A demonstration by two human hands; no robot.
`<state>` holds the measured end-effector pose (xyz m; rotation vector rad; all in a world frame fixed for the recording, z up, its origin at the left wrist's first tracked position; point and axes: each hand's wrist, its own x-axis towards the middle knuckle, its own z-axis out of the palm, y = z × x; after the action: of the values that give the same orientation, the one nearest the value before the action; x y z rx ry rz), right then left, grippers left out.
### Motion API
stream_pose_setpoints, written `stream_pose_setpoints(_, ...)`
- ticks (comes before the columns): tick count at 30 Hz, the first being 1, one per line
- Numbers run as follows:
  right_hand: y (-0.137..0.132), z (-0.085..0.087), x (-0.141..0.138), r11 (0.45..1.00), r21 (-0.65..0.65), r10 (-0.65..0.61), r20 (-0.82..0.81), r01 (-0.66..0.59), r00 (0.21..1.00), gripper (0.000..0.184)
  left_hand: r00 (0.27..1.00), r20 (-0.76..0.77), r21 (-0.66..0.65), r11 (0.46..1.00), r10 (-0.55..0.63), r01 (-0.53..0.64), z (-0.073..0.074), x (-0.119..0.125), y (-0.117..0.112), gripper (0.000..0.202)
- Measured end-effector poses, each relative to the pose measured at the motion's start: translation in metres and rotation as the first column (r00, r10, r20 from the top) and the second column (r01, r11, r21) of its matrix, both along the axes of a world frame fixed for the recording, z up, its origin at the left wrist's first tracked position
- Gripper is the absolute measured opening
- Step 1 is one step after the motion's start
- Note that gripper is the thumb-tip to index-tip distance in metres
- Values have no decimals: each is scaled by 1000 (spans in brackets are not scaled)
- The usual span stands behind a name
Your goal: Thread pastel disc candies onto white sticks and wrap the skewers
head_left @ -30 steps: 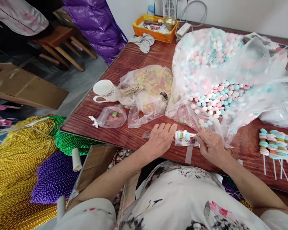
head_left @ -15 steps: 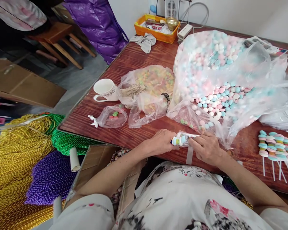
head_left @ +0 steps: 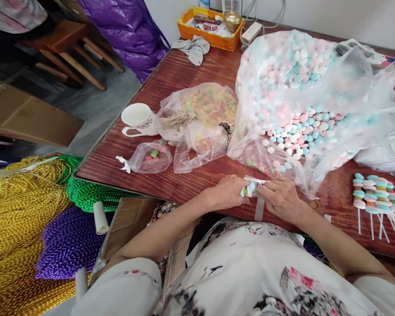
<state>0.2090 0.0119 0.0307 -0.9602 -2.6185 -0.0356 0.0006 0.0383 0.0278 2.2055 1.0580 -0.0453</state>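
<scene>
Pastel disc stack (head_left: 248, 190): where is it held?
Between curled fingers of the left hand (head_left: 229, 192); its wrapper (head_left: 255, 179) is pinched by the right hand (head_left: 281, 199).
And around?
Just beyond the fingers, the wooden table (head_left: 181, 184) is crowded by a bulging bag (head_left: 266, 87); grey floor (head_left: 115, 96) is seen far left.

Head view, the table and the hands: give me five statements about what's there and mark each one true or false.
1. A white mug stands on the table. True.
2. The left hand holds the mug. False: it holds a stack of coloured pieces.
3. The right hand is at the clear wrapper by that stack. True.
4. The big clear bag shows only white pieces. False: pink and blue ones show too.
5. A gold-coloured bowl sits in the orange tray. True.
</scene>
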Motion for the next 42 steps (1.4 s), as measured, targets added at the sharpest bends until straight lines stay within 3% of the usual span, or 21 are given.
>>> stream_pose_setpoints(3, -7, -8, -2, 993, -83, -85, -3, 85, 996, 22, 998, -50, 219, 976, 31, -20, 3, 4, -6, 17)
stream_pose_setpoints(6, -19, -20, 0, 944, -234, -257, -86, 231, 963, 18, 996, 15, 535, 841, 87, -82, 10, 0, -21, 25)
stream_pose_setpoints(8, -28, -28, 5, 891, -361, -360, -193, 275, 913, 16, 984, 132, 621, 764, 119, -176, 10, -7, -35, 19)
stream_pose_setpoints(10, -37, -35, 10, 843, -458, -436, -273, 283, 857, 17, 951, 236, 578, 757, 201, -304, 3, -15, -49, 14)
stream_pose_setpoints(12, -45, -39, 14, 813, -505, -480, -298, 291, 825, 18, 914, 261, 460, 792, 311, -401, -9, -18, -60, 19)
stream_pose_setpoints(17, -57, -40, 14, 825, -489, -450, -269, 282, 851, 19, 903, 117, 199, 881, 414, -430, -25, -8, -70, 23)
stream_pose_setpoints(23, -62, -34, 12, 859, -452, -310, -84, 241, 947, 21, 898, 3, 219, 876, 440, -430, -23, -1, -72, 22)
stream_pose_setpoints(29, -66, -36, 6, 864, -446, -259, 8, 235, 966, 20, 902, -22, 237, 879, 431, -414, -20, -3, -77, 29)
stream_pose_setpoints(32, -67, -38, 3, 874, -427, -261, -14, 230, 965, 19, 928, 3, 395, 852, 372, -343, -11, -5, -76, 22)
stream_pose_setpoints(35, -68, -40, 1, 888, -404, -267, -64, 220, 962, 18, 966, -51, 575, 798, 254, -179, -2, -11, -67, 37)
stream_pose_setpoints(39, -68, -43, 2, 904, -386, -268, -178, 183, 947, 19, 983, -173, 561, 827, 63, 46, -3, -22, -52, 40)
stream_pose_setpoints(42, -66, -44, 8, 936, -329, -224, -295, 122, 929, 17, 982, -186, 525, 841, -42, 135, -4, -28, -45, 36)
